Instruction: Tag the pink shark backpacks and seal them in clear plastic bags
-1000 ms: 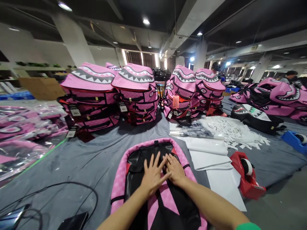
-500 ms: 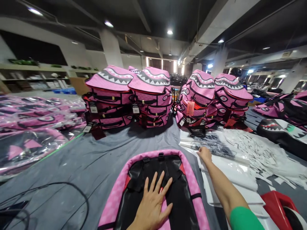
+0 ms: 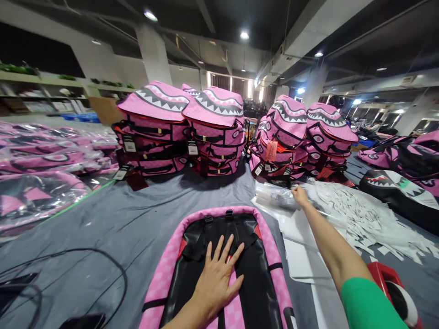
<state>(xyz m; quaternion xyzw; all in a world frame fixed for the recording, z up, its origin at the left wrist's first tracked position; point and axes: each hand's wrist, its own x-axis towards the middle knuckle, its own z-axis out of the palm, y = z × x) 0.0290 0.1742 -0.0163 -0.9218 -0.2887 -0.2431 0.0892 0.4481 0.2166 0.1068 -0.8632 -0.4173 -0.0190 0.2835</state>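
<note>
A pink and black backpack [image 3: 255,269] lies on the grey cloth, its black back panel and strap buckles facing up. My left hand [image 3: 219,276] rests flat on that panel with its fingers spread. Farther off to the right, my right hand [image 3: 300,196] is closed at the edge of a clear plastic bag [image 3: 276,194], pinching it. The bag lies over a stack of white sheets [image 3: 298,249] beside the backpack. What sits inside the fingertips is partly hidden.
Stacked pink shark-mouth backpacks [image 3: 216,119] stand across the back. Plastic-wrapped bags [image 3: 41,196] lie at left, near a black cable [image 3: 103,251]. White paper scraps [image 3: 373,219] heap at right, behind a red tape dispenser [image 3: 384,274]. A black shark-print bag [image 3: 394,192] lies beyond.
My right hand has moved forward and slightly right, and the plastic bag has shifted with it, baring more white sheets. My left hand stays flat on the backpack. The view has tilted slightly.
</note>
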